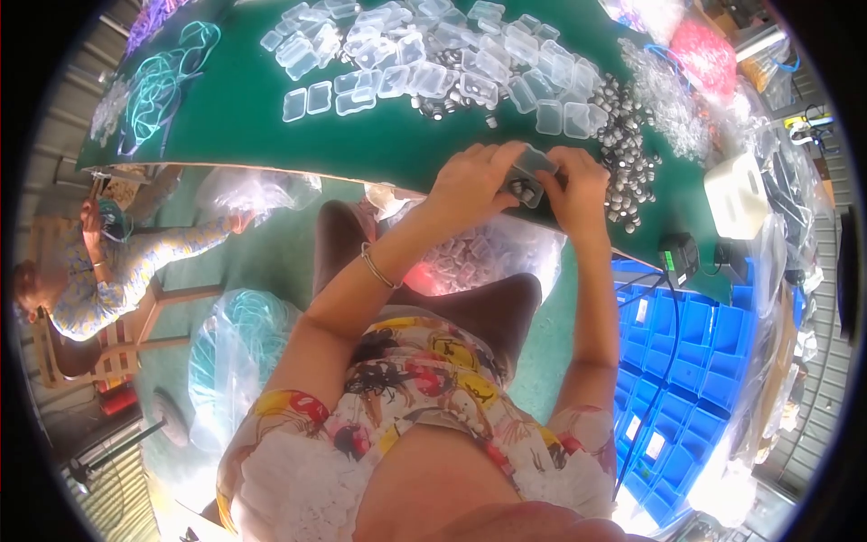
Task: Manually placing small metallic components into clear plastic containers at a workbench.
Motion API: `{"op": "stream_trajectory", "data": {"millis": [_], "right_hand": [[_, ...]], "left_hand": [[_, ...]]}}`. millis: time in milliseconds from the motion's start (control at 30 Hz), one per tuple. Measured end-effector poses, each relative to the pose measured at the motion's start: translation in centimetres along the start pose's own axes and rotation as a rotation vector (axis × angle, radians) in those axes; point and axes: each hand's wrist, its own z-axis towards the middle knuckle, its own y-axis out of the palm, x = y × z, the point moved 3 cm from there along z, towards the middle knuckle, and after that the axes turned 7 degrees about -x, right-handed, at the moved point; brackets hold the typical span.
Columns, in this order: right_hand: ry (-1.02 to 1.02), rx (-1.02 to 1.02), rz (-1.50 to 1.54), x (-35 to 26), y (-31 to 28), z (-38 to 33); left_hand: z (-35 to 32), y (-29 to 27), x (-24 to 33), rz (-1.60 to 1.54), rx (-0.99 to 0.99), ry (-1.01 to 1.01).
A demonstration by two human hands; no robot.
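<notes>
At the near edge of the green table I hold a small clear plastic box (528, 173) between both hands. Its lid looks raised, and a few small dark and silvery pieces (522, 188) lie inside. My left hand (477, 183) grips the box from the left, its fingers closed on it. From the other side my right hand (581, 188) is closed on the box too, with the thumb at the lid. Just beyond my hands lie many similar clear boxes (397, 54). A heap of small dark and silvery pieces (628, 154) spreads close to my right hand.
Teal cords (163, 90) lie at the table's far left. A white jug (736, 197) stands right, near a small black device (677, 257). Blue bins (677, 361) stand below right. A bag of clear pieces (488, 257) is under the edge. Another person (99, 289) sits left.
</notes>
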Motion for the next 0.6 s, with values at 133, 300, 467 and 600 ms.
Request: {"op": "stream_trajectory", "data": {"millis": [133, 300, 467, 600], "right_hand": [[-0.138, -0.097, 0.416, -1.0, -1.8, -0.5], [-0.191, -0.042, 0.347, -1.9, -0.8, -1.5], [-0.105, -0.13, 0.501, -1.9, -0.4, -1.8], [-0.331, -0.142, 0.433, -1.5, -2.6, 0.9]], "left_hand": [[-0.2, 0.1, 0.1, 0.091, 0.029, 0.046], [-0.1, 0.9, -0.4, 0.153, 0.109, 0.119], [-0.6, 0.4, -1.0, -0.063, 0.101, 0.163], [-1.7, -0.5, 0.4, -0.219, 0.06, 0.003]]}}
